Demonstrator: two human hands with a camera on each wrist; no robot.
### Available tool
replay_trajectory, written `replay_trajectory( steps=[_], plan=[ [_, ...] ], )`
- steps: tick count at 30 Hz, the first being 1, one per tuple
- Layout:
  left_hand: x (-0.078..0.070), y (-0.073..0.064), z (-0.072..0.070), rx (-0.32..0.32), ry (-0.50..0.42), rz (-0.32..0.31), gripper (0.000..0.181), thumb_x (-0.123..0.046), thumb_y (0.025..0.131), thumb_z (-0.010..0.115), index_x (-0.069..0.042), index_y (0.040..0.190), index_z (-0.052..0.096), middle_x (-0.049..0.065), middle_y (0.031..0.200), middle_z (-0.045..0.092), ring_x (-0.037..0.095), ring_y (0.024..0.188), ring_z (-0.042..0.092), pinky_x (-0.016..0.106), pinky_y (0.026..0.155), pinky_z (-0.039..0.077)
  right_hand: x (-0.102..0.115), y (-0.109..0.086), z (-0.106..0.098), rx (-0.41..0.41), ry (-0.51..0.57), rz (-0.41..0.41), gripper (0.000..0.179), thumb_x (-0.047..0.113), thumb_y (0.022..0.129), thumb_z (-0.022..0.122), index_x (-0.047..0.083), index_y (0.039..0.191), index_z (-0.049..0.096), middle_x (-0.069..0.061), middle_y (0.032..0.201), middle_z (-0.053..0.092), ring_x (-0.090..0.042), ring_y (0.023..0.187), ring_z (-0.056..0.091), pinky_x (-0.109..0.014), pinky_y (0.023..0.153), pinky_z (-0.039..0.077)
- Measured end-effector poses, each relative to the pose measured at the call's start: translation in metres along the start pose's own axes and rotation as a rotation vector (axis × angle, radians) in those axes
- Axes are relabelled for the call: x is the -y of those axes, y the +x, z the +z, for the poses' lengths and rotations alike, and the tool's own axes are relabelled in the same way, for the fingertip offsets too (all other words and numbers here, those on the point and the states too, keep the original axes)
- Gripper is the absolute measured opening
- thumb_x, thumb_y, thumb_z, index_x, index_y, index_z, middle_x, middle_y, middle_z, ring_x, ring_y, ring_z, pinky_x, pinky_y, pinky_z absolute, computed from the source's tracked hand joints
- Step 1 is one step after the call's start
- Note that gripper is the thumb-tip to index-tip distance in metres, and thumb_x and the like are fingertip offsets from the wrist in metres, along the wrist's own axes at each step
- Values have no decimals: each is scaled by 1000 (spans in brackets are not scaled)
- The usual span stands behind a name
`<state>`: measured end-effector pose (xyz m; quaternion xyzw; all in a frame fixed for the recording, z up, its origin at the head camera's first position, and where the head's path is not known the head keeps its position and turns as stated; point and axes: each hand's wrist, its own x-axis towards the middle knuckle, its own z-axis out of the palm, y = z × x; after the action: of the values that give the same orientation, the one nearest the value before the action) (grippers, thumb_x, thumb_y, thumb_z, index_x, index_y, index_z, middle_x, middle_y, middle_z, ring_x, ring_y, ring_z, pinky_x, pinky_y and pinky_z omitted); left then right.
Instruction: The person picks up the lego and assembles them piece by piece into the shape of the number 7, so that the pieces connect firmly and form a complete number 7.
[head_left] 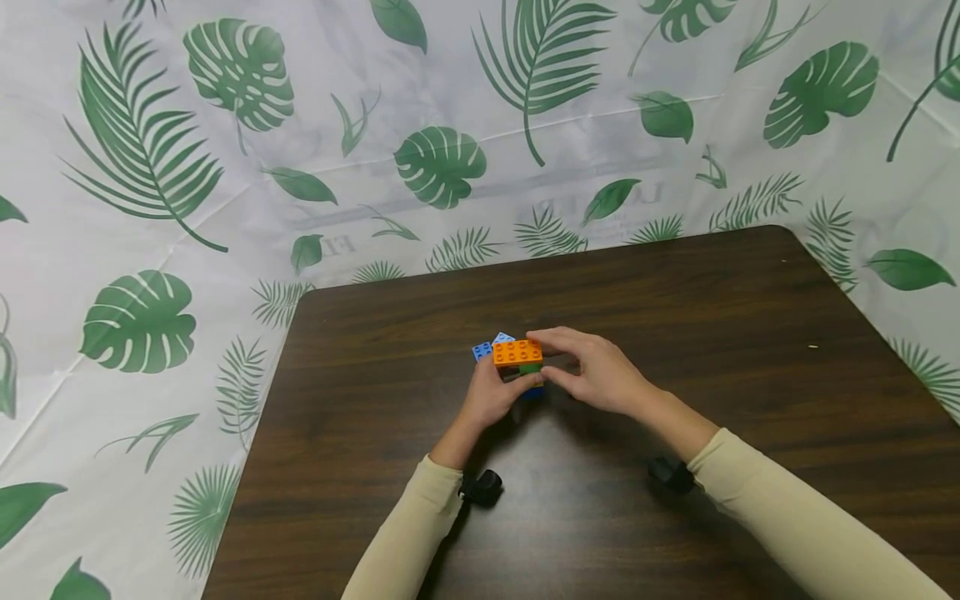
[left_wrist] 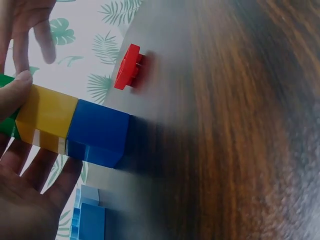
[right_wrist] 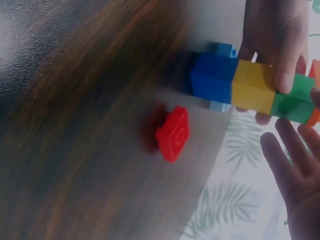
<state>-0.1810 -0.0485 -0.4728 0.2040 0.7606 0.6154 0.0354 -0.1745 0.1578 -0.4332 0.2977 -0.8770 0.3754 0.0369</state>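
Orange eight-stud brick caps an upright block tower, held between two hands.

Its long axis runs left to right, crosswise over the column; the right hand is at its right end, thumb and forefinger pinching there, the other fingers spread. Lower down, the left hand grips the column, thumb pressed near the joint of the green brick and the yellow brick. At the foot is a dark blue brick; whether it touches the table I cannot tell. Behind and leftward sit a mid-blue brick and a pale blue brick; a red brick lies to the tower's right.
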Motion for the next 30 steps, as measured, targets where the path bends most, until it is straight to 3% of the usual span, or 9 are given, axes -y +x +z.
replay_trajectory(
  steps=[3, 5, 9, 13, 16, 19, 22, 26, 30],
  plan=[
    [-14, -3, -2, 4, 18, -8, 31, -5, 85, 77, 3, 113, 66, 15, 105, 69, 25, 98, 67, 42, 90, 53, -4, -2, 0, 17, 17, 53, 59, 14, 89, 75, 19, 143, 51, 0, 134, 56, -19, 110, 63, -37, 80, 57],
    [-15, -4, -2, 5, 30, -21, 31, -6, 85, 77, 3, 113, 66, 14, 106, 69, 25, 98, 67, 41, 90, 53, -7, -3, -1, 23, -9, 77, 58, 15, 89, 75, 17, 142, 53, -1, 131, 57, -20, 109, 63, -39, 80, 57],
    [-16, -5, -2, 7, 18, -27, 38, -7, 86, 76, 2, 121, 63, 14, 114, 67, 24, 104, 66, 39, 92, 52, -14, -7, -1, 42, -124, 114, 45, 20, 88, 76, 15, 131, 63, 0, 124, 61, -22, 102, 64, -44, 79, 56],
    [-16, -8, -4, 0, -13, -4, 49, -6, 86, 76, 1, 131, 58, 14, 132, 59, 26, 113, 61, 40, 97, 49, -20, -13, 0, 113, -252, 164, 34, 23, 87, 76, 15, 120, 71, 0, 119, 62, -24, 99, 64, -46, 78, 55],
    [-18, -14, -7, -36, -16, -3, 55, -6, 86, 76, 2, 135, 54, 15, 141, 52, 29, 116, 59, 45, 97, 48, -24, -18, 3, 170, -328, 187, 32, 23, 86, 77, 14, 117, 72, -2, 118, 62, -24, 102, 63, -47, 78, 55],
    [-19, -20, -12, -100, -30, -25, 60, -4, 85, 76, 2, 139, 50, 19, 138, 53, 32, 117, 59, 51, 96, 48, -28, -23, 6, 197, -382, 188, 31, 23, 85, 79, 15, 114, 73, -2, 118, 62, -24, 103, 62, -46, 77, 56],
    [-7, -27, -17, -169, -68, -47, 63, -2, 85, 76, 1, 141, 49, 21, 132, 58, 36, 116, 58, 54, 93, 49, -33, -28, 9, 204, -425, 173, 28, 23, 83, 80, 17, 110, 74, -1, 118, 62, -24, 105, 61, -44, 75, 56],
    [13, -37, -23, -228, -70, -79, 57, -7, 88, 74, -4, 140, 51, 17, 125, 63, 35, 109, 63, 40, 84, 56, -37, -32, 13, 204, -454, 152, 26, 22, 81, 82, 18, 105, 75, 0, 116, 62, -23, 102, 61, -39, 70, 56],
    [-3, -52, -30, -215, -68, -139, 47, -5, 92, 67, 2, 136, 51, 24, 119, 64, 37, 102, 64, 28, 74, 56, -38, -34, 16, 199, -446, 155, 24, 22, 80, 83, 19, 102, 75, 1, 112, 62, -19, 95, 62, -35, 65, 55]
  ],
)
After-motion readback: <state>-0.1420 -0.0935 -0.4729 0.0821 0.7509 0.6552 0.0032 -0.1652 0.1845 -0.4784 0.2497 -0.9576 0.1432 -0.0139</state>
